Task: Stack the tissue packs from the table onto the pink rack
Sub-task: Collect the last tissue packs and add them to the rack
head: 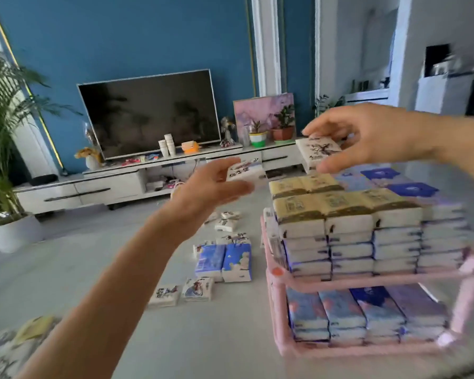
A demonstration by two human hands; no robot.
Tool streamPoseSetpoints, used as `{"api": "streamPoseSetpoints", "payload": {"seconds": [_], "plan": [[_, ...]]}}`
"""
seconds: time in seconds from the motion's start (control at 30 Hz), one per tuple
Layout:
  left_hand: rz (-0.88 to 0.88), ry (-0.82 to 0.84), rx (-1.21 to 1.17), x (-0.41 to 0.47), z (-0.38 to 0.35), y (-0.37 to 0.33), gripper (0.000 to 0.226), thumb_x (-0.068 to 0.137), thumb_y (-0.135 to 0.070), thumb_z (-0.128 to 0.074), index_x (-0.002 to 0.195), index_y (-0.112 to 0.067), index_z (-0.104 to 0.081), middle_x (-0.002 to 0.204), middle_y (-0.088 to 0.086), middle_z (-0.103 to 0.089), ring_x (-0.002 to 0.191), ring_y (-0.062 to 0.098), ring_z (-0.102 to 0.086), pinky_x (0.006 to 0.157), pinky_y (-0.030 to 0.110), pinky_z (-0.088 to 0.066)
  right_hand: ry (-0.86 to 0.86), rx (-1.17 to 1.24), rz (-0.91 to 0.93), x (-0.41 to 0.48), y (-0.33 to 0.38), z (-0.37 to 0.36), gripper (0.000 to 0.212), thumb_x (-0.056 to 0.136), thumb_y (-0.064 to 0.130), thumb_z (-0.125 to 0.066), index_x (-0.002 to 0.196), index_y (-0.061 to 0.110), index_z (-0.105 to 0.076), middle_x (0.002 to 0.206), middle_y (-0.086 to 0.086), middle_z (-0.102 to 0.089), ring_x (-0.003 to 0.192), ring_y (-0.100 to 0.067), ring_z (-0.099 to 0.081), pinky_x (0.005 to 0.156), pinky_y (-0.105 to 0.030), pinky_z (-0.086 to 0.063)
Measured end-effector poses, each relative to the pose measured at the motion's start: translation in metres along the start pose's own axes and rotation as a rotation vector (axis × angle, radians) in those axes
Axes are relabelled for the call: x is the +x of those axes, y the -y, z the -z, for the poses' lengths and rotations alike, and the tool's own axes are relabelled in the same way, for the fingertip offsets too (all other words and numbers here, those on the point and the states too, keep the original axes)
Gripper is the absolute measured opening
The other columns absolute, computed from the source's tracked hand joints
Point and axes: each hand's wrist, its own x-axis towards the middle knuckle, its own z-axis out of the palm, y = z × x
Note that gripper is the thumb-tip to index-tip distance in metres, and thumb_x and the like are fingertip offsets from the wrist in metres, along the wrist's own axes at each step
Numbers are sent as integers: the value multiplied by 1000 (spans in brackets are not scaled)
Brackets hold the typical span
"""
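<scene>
Pink rack (pixel 340 280) on the counter (pixel 216 337) carries stacked tissue packs (pixel 348 222); the left hand (pixel 211 184) grips a white printed pack (pixel 244 168), and the right hand (pixel 367 135) grips a second printed pack (pixel 319 151) above the top stack.

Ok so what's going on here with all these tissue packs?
A person is loading tissue packs onto the pink rack. The left grip pinches a small white pack in the air beside the rack. The right grip holds a printed pack over the back of the top tier. Both tiers are already full of stacked rows. Several loose packs lie on the table, not yet racked.
</scene>
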Motion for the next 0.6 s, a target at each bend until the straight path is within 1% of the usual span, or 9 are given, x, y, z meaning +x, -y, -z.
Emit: {"api": "streamPoseSetpoints", "payload": {"seconds": [0.07,0.1,0.13,0.2,0.27,0.37,0.43,0.5,0.6], "plan": [[-6,67,19,33,-12,5,35,75,-8,-73,99,-25,-54,93,-8,-61,80,-3,-62,71,8,-48,43,-40,-68,20,-26,7,57,68,24,-78,118,27,-53,126,0,-55,112,-11,-50,95,-23,-37],[8,97,31,45,-18,6,34,76,-7,-71,101,-24,-53,93,-11,-60,76,-8,-61,65,4,-46,83,-61,-95,27,-36,7,60,69,22,-78,123,23,-52,129,-2,-53,111,-10,-49,97,-24,-37],[30,129,43,54,-23,7,40,77,-7,-70,110,-20,-52,97,-11,-59,80,-8,-60,64,4,-44,125,-73,-113,32,-44,5,62,71,22,-78,126,20,-50,131,-3,-52,110,-9,-47,98,-24,-37],[69,198,73,67,-28,10,60,76,-10,-70,129,-15,-43,111,-8,-55,95,-1,-54,71,9,-40,190,-66,-120,38,-53,-1,66,72,21,-77,130,17,-46,134,-3,-49,110,-8,-45,100,-24,-36],[87,252,89,74,-30,13,61,77,-9,-69,131,-15,-41,111,-11,-53,97,-1,-50,72,7,-39,232,-56,-110,42,-57,-5,67,72,24,-77,131,19,-45,134,-1,-48,109,-6,-44,98,-23,-36],[111,290,101,76,-34,14,52,80,-9,-67,124,-20,-43,101,-19,-50,83,-13,-48,63,-1,-40,288,-60,-112,47,-62,-8,67,73,29,-76,132,23,-44,135,0,-47,111,-6,-43,100,-23,-34],[116,305,83,74,-34,15,57,77,-18,-72,127,-22,-42,102,-22,-49,85,-13,-48,70,4,-40,327,-39,-126,46,-64,-7,68,73,31,-75,132,25,-43,137,0,-45,114,-8,-43,101,-24,-33],[109,292,46,71,-31,18,60,68,-29,-67,124,-26,-45,104,-21,-53,93,-7,-53,80,14,-41,353,2,-150,44,-65,-3,67,74,33,-74,133,27,-42,139,0,-44,120,-11,-43,103,-26,-33],[123,267,39,69,-25,25,72,64,-33,-64,132,-22,-41,112,-15,-55,103,1,-53,88,21,-41,347,41,-165,42,-68,-1,63,75,30,-73,131,29,-43,138,-1,-44,123,-14,-43,106,-30,-34]]}}
